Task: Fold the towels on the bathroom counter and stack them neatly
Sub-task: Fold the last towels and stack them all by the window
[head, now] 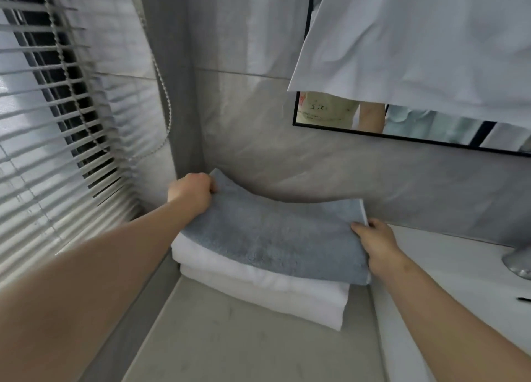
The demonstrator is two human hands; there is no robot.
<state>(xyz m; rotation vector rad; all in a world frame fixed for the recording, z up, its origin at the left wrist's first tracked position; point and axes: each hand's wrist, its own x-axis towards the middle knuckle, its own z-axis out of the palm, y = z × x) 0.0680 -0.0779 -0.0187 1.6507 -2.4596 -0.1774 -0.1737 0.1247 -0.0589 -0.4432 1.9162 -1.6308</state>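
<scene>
Far left of the towel stack there's a window with slatted blinds, and a bead cord hangs down between them and the corner of the room. The left hand is at the stack's back-left corner, fingers curled round the corner of the grey towel, which is lifted a bit there. That grey towel is folded and lies on top of two folded white towels — the whole stack sits on the pale grey worktop, tucked into the corner against the grey tiled wall. On the stack's right side the right hand pinches the grey towel's edge, thumb on top, fingers tucked round the side. Right of the stack the surface turns into a white ledge with a chrome base at the frame edge. Above and right of the stack is a black-framed mirror — a white cloth hangs across most of it.
</scene>
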